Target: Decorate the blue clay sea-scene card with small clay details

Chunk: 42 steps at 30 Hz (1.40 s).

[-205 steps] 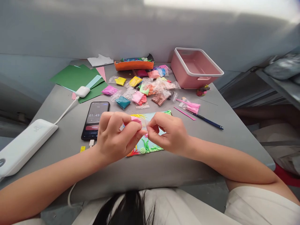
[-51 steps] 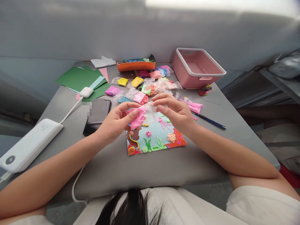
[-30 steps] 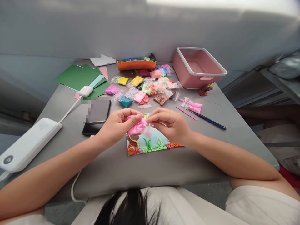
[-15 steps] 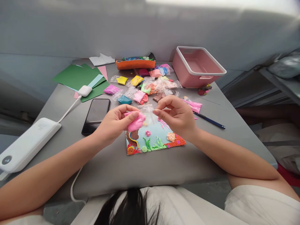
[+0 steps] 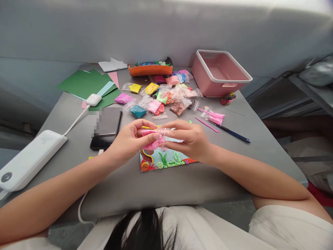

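Observation:
My left hand [image 5: 130, 140] pinches a small clear bag of pink clay [image 5: 153, 138] between thumb and fingers. My right hand [image 5: 188, 140] meets it from the right, its fingertips closed on the bag's clear plastic end. Both hands hover just above a light blue clay picture card [image 5: 162, 160] with green plants, an orange patch and a red swirl, which lies flat on the grey table [image 5: 166, 187]. The upper part of the card is hidden behind my hands.
Several small bags of coloured clay [image 5: 158, 99] lie scattered behind the hands. A pink bin [image 5: 221, 73] stands at the back right, an orange tray [image 5: 150, 70] at the back. A phone [image 5: 106, 128], power bank [image 5: 28, 159], earbud case [image 5: 93, 100], green paper [image 5: 85, 85] lie left; a blue pen [image 5: 231, 132] right.
My right hand has come back down and left to the pink clay bag and closed on its plastic end. The left hand has kept its hold on the bag throughout.

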Tool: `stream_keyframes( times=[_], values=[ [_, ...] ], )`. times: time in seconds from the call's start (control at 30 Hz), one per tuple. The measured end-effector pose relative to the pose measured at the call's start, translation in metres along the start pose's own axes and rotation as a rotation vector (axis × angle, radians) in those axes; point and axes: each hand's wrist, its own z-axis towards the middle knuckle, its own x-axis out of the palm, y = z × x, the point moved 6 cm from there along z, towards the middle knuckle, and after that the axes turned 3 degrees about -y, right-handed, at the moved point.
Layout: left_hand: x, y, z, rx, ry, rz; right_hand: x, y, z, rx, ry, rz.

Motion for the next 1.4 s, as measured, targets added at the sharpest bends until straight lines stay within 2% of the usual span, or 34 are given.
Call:
stream_keyframes(
  times=[0.07, 0.27, 0.47, 0.8, 1.03, 1.13, 1.4],
  values=[
    [0.001, -0.001, 0.0, -0.002, -0.007, -0.015, -0.001, 0.004, 0.0, -0.049, -0.038, -0.032],
    [-0.001, -0.005, 0.001, -0.049, -0.007, 0.009, -0.006, -0.003, 0.002, 0.03, -0.093, 0.056],
    [-0.002, -0.002, 0.003, -0.109, -0.005, -0.018, -0.002, -0.007, -0.001, 0.017, -0.023, 0.12],
    [0.002, 0.016, 0.005, -0.197, 0.061, -0.06, 0.004, 0.004, 0.002, -0.042, 0.049, 0.108],
    [0.003, 0.008, 0.003, -0.108, 0.028, -0.127, -0.006, 0.006, 0.004, -0.062, -0.121, 0.043],
    [0.002, 0.006, 0.002, -0.094, 0.024, -0.13, -0.009, 0.005, 0.003, -0.032, -0.155, 0.042],
    [0.002, 0.015, 0.006, -0.154, 0.083, -0.089, 0.003, 0.001, -0.002, -0.038, -0.007, 0.066]
  ],
)
